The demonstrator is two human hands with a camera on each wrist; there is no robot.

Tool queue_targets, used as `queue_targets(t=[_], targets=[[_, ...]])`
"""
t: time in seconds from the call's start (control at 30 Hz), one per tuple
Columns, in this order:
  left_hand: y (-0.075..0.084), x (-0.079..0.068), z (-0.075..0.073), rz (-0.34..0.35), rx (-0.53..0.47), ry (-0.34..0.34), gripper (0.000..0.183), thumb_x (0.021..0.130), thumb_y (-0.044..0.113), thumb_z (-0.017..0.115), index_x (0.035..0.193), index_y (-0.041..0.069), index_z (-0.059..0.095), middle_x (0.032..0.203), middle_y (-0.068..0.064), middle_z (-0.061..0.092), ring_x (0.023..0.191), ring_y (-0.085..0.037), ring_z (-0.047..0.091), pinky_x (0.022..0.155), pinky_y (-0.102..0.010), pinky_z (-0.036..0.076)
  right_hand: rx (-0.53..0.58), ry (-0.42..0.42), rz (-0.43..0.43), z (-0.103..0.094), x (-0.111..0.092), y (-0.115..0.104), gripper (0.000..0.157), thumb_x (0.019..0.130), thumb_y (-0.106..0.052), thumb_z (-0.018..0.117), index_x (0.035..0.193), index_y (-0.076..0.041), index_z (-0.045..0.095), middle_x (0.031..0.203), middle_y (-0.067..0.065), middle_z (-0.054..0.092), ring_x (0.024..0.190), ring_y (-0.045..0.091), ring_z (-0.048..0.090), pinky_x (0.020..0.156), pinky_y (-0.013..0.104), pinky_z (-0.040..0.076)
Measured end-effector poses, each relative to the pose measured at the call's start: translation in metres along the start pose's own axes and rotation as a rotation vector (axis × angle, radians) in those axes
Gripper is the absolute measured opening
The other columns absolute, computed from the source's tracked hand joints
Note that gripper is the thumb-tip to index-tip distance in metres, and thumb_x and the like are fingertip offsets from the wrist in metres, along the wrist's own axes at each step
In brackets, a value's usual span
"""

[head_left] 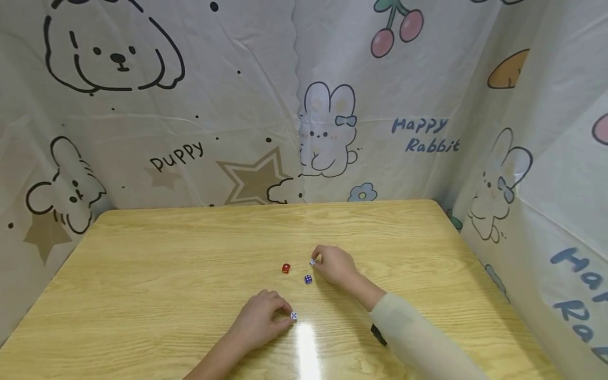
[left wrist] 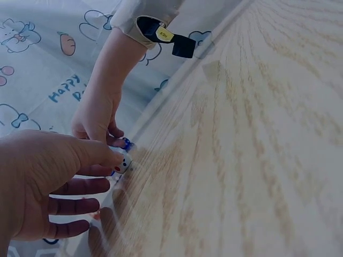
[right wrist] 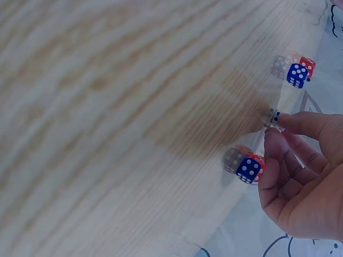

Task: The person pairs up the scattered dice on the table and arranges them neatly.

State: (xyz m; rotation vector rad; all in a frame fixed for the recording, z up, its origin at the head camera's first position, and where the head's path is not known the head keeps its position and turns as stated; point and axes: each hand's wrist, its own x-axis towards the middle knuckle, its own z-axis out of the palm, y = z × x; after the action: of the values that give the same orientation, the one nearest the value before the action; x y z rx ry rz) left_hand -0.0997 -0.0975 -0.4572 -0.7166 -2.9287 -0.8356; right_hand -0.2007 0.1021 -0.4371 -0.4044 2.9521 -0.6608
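Note:
My left hand [head_left: 262, 320] pinches a white die [head_left: 293, 315] between thumb and forefinger, low over the table; its other fingers spread loosely in the left wrist view. Farther forward, my right hand [head_left: 335, 264] pinches another white die [head_left: 312, 262] between thumb and fingertips. Just beside that die sits a blue die [head_left: 308, 279] with white pips, and a red die [head_left: 286, 268] lies to its left. In the right wrist view, one blue die [right wrist: 297, 76] overlaps a red one on one side of my fingers, and another blue die [right wrist: 248, 170] overlaps a red one on the other.
The light wood table [head_left: 157, 274] has its far edge against a hanging printed cloth [head_left: 256, 105], which also closes off both sides. A black wrist device [left wrist: 184, 46] is strapped at the right sleeve [head_left: 418, 332].

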Motion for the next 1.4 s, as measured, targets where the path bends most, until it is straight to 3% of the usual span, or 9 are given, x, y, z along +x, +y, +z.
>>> queue_targets(t=[0.33, 0.7, 0.97, 1.4], targets=[[0.001, -0.001, 0.001, 0.001, 0.007, 0.008, 0.013, 0.08, 0.034, 0.071, 0.084, 0.022, 0.07, 0.083, 0.013, 0.061, 0.081, -0.006, 0.051, 0.072, -0.029, 0.043, 0.006, -0.021, 0.01, 0.0, 0.0, 0.002, 0.013, 0.085, -0.021, 0.066, 0.094, -0.011, 0.065, 0.059, -0.003, 0.051, 0.05, 0.01, 0.044, 0.047, 0.024, 0.035], [0.001, 0.001, 0.001, -0.007, 0.017, 0.003, 0.014, 0.079, 0.034, 0.071, 0.085, 0.022, 0.07, 0.084, 0.012, 0.062, 0.082, -0.008, 0.052, 0.075, -0.031, 0.044, -0.013, -0.015, 0.003, -0.013, -0.008, 0.005, 0.014, 0.084, -0.024, 0.068, 0.092, -0.013, 0.065, 0.062, -0.003, 0.051, 0.054, 0.011, 0.043, 0.048, 0.023, 0.034], [0.002, 0.0, 0.0, -0.022, 0.004, -0.011, 0.014, 0.08, 0.033, 0.071, 0.086, 0.021, 0.07, 0.085, 0.011, 0.063, 0.083, -0.008, 0.052, 0.075, -0.031, 0.043, -0.021, -0.016, -0.041, -0.02, -0.022, 0.008, 0.011, 0.083, -0.023, 0.069, 0.088, -0.015, 0.064, 0.056, -0.005, 0.047, 0.05, 0.008, 0.039, 0.045, 0.022, 0.03], [0.002, 0.0, -0.004, -0.016, 0.029, 0.029, 0.018, 0.078, 0.036, 0.072, 0.086, 0.02, 0.07, 0.085, 0.01, 0.063, 0.082, -0.007, 0.052, 0.075, -0.03, 0.044, -0.016, -0.045, -0.114, -0.025, -0.055, 0.005, 0.01, 0.081, -0.022, 0.071, 0.086, -0.015, 0.066, 0.055, -0.007, 0.044, 0.049, 0.006, 0.037, 0.044, 0.021, 0.028]])
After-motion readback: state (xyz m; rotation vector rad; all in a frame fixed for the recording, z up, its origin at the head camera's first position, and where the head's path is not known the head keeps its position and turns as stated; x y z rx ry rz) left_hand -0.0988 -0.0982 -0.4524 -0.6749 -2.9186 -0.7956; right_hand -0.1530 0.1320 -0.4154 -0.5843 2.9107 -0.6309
